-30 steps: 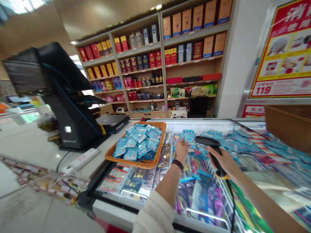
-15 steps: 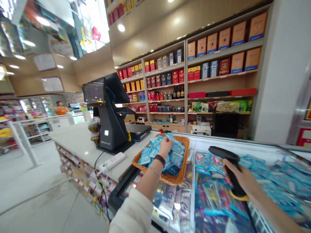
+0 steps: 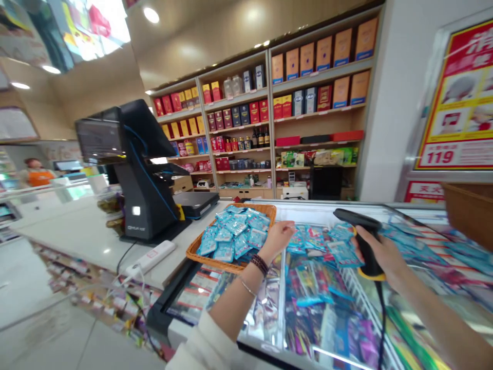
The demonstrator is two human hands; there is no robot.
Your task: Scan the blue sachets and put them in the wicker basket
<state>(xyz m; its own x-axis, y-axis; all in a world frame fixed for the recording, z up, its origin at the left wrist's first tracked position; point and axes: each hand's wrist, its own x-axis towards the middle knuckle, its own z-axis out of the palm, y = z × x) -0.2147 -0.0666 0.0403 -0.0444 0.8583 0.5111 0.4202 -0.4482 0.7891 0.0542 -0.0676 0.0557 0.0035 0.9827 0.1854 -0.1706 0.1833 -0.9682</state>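
My left hand (image 3: 280,237), with a beaded bracelet on the wrist, hovers just right of a wicker basket (image 3: 272,211). Its fingers are curled together; whatever they may hold is too small or hidden to name. Blue packets (image 3: 234,231) are heaped in the basket. My right hand (image 3: 372,254) grips a black barcode scanner (image 3: 370,246) by its handle, the head pointing left. Near the scanner, more blue packets (image 3: 342,252) lie on the glass top of a freezer (image 3: 283,308).
A black checkout terminal (image 3: 142,180) and a white power strip (image 3: 152,257) stand on the counter (image 3: 57,221) at left. A brown basket (image 3: 472,213) is at far right. The scanner's cord hangs down. Another person (image 3: 38,174) is in the far background.
My left hand has moved out of the basket to its right side, over the freezer. The view has turned right, bringing a wall poster and the brown basket into sight. My right hand still holds the scanner.
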